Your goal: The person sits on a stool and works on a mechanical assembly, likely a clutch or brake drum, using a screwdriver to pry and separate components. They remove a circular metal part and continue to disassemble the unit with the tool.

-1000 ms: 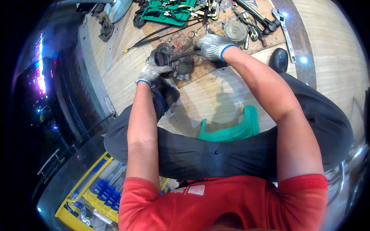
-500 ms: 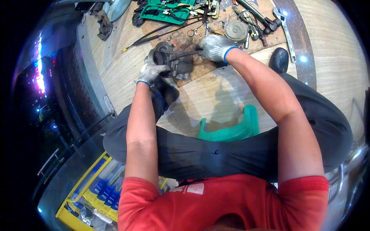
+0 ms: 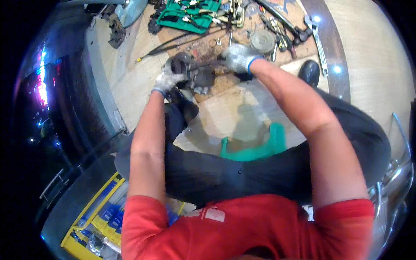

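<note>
My left hand [image 3: 167,81], in a pale work glove with a blue cuff, grips the side of a dark, greasy machine part with a pulley wheel [image 3: 203,77]. The part rests low by my left shoe [image 3: 189,109]. To its right, my right hand [image 3: 241,58], gloved the same way, is closed round one end of a dark rod-like tool [image 3: 213,63]. The rod's other end reaches the part near the wheel. Motion blurs both the rod and the right glove, so the tool's exact kind cannot be made out.
Dirty cardboard [image 3: 227,85] lies beneath the work. Beyond are a green tool tray [image 3: 184,21], several pliers, a round metal disc [image 3: 262,41], a hammer [image 3: 281,18] and an adjustable wrench [image 3: 320,47]. A green stool [image 3: 260,151] is under me; a yellow-framed case [image 3: 93,212] stands lower left.
The pulley wheel has tilted so its ring faces up more, and my left hand has shifted slightly with it. My right hand stays closed on the rod. The whole view has shifted a little.
</note>
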### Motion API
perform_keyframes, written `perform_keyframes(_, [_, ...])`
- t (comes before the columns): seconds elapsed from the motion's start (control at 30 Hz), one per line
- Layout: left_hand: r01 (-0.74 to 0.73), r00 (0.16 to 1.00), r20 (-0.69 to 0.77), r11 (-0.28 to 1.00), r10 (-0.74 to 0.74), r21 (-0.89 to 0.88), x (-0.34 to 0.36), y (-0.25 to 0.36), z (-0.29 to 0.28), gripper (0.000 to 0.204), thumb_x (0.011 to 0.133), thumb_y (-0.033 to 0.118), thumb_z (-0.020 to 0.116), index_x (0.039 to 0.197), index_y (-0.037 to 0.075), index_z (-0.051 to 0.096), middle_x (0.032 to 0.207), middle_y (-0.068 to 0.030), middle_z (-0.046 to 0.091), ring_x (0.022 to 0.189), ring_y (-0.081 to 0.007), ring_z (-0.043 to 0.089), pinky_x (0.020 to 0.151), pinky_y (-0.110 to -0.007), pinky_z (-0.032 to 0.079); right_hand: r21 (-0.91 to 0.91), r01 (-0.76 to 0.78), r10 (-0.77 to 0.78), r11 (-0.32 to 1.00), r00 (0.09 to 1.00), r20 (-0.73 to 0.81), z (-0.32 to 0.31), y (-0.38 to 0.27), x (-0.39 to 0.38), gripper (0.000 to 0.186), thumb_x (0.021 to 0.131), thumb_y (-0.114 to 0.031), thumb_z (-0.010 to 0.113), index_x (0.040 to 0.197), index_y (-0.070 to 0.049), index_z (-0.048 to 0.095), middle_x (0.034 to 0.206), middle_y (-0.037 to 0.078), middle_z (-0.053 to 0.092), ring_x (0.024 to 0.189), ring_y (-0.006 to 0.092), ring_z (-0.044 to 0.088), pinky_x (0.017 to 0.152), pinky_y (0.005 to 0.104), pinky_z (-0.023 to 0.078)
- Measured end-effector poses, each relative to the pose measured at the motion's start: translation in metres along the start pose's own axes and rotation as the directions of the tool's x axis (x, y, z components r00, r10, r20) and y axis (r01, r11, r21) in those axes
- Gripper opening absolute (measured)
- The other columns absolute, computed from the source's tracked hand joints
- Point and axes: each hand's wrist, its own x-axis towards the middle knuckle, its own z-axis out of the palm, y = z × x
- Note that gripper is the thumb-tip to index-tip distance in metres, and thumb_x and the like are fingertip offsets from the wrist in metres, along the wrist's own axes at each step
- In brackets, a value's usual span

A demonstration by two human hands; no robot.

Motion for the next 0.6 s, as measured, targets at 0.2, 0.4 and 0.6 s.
perform_keyframes(0.2, [-0.215, 0.977, 0.02, 0.97, 0.214, 0.11, 0.013, -0.006, -0.003, 0.116, 0.06, 0.044, 0.085, 0.154, 0.002, 0.031, 0.139, -0.0272, 0.056, 0.129, -0.039, 0.055, 0.109, -0.043, 0.045, 0.058, -0.003, 0.008, 0.998, 0.996, -0.087, 0.024, -0.008, -0.014, 0.029, 0.09, -0.025, 0.055, 0.105, -0.009, 0.074, 0.109, 0.02, 0.072, 0.102, 0.0391, 0.069, 0.089, 0.0483, 0.055])
perform_keyframes(0.4, [-0.328, 0.944, 0.104, 0.926, 0.313, 0.187, -0.005, -0.014, 0.002, 0.119, 0.066, 0.05, 0.085, 0.157, 0.007, 0.021, 0.144, -0.0304, 0.046, 0.136, -0.0448, 0.046, 0.113, -0.047, 0.041, 0.126, -0.128, 0.133, 0.984, 0.991, -0.035, 0.044, -0.02, -0.033, 0.029, 0.09, -0.017, 0.051, 0.105, -0.009, 0.074, 0.113, 0.021, 0.071, 0.107, 0.039, 0.068, 0.092, 0.0489, 0.054])
perform_keyframes(0.6, [-0.3, 0.948, 0.201, 0.903, 0.246, 0.308, -0.014, -0.003, -0.003, 0.114, 0.071, 0.056, 0.082, 0.158, 0.016, 0.019, 0.148, -0.0285, 0.041, 0.132, -0.0447, 0.049, 0.111, -0.048, 0.042, 0.075, -0.137, 0.137, 0.988, 0.991, 0.012, 0.033, -0.038, -0.045, 0.031, 0.094, -0.021, 0.052, 0.114, -0.01, 0.073, 0.12, 0.021, 0.069, 0.11, 0.0386, 0.067, 0.095, 0.0484, 0.053])
